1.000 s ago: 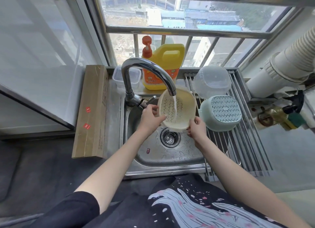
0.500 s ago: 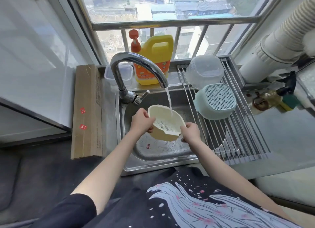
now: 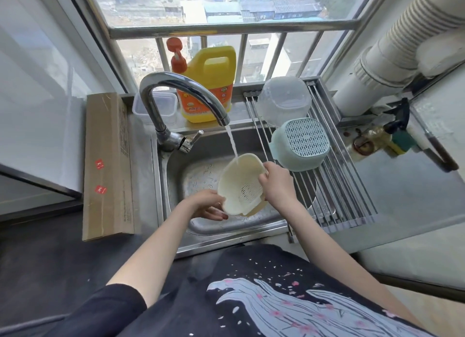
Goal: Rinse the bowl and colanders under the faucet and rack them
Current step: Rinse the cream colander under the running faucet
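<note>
A cream colander (image 3: 239,183) is tilted over the steel sink (image 3: 201,226), and water from the chrome faucet (image 3: 181,87) hits its upper rim. My right hand (image 3: 276,183) grips its right rim. My left hand (image 3: 208,204) supports its lower left edge from underneath. On the roll-up rack (image 3: 337,198) over the sink's right side, a pale green colander (image 3: 300,144) sits upside down. Behind it rests a clear plastic bowl (image 3: 283,100), also upside down.
A yellow detergent jug (image 3: 208,82) and a clear lidded box (image 3: 157,107) stand on the ledge behind the faucet. A long cardboard box (image 3: 105,165) lies left of the sink. At the right are a ribbed duct (image 3: 392,47) and a sponge (image 3: 402,142).
The cream colander has been turned and tilted, with its inside now facing me more. My right hand moved up onto its right rim, and my left hand dropped under its lower edge.
</note>
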`<action>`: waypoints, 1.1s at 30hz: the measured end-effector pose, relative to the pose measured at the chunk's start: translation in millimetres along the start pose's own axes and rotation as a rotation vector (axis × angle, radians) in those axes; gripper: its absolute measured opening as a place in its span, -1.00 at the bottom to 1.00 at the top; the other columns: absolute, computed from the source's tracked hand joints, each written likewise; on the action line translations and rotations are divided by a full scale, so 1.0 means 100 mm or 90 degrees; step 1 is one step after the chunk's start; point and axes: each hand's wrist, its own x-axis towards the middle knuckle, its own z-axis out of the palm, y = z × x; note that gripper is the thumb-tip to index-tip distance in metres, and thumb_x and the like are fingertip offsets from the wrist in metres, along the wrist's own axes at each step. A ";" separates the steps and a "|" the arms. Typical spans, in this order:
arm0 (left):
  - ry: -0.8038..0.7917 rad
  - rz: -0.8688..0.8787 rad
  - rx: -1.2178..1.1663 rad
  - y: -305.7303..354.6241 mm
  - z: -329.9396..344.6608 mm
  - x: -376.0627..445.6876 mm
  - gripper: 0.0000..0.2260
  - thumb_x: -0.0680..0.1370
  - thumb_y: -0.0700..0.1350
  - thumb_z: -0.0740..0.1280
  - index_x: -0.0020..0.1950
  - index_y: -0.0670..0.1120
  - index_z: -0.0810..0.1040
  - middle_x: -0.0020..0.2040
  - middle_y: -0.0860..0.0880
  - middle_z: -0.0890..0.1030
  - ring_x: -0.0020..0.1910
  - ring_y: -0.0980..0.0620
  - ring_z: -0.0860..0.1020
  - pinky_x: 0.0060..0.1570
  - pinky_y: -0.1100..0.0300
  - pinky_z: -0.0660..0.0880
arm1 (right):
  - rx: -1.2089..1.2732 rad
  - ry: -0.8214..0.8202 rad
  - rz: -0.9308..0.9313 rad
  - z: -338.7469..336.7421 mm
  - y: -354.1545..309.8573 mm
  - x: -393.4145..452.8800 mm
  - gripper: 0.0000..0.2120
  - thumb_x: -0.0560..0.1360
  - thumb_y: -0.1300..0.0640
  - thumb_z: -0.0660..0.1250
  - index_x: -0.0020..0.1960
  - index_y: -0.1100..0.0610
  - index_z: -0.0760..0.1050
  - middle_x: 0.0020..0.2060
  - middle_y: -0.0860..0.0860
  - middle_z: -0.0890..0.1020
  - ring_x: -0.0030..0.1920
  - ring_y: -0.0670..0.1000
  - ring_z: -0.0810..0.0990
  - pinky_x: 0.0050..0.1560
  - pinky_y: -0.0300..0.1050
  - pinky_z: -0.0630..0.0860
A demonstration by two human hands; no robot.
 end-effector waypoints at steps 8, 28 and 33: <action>0.044 0.101 -0.152 0.28 -0.07 0.14 -0.72 0.60 -0.30 0.16 0.29 -0.13 0.43 0.21 -0.25 0.56 -0.07 -0.10 0.63 -0.06 0.12 0.62 | 0.099 0.070 -0.150 -0.15 -0.03 0.03 -0.64 0.62 0.17 0.17 0.41 0.09 0.41 -0.14 0.10 0.67 -0.26 -0.09 0.51 -0.17 -0.16 0.44; 0.406 0.469 0.157 0.76 0.08 -0.01 -0.88 0.48 -0.18 0.31 0.00 -0.13 0.49 -0.06 -0.05 0.53 -0.10 -0.06 0.49 -0.08 0.05 0.46 | 0.368 0.176 0.097 0.23 0.27 -0.10 -0.73 0.66 0.10 0.03 0.34 0.07 0.30 0.00 -0.01 0.59 -0.22 0.01 0.68 -0.32 0.01 0.65; 0.516 0.614 0.312 0.78 -0.01 -0.19 -0.91 0.54 -0.29 0.25 0.01 -0.21 0.52 -0.14 -0.05 0.45 -0.19 0.04 0.37 -0.22 0.33 0.21 | 0.494 0.047 0.167 0.36 0.11 -0.06 -0.80 0.64 0.25 0.05 0.24 0.07 0.19 0.15 0.18 0.47 -0.12 0.06 0.61 -0.40 -0.28 0.58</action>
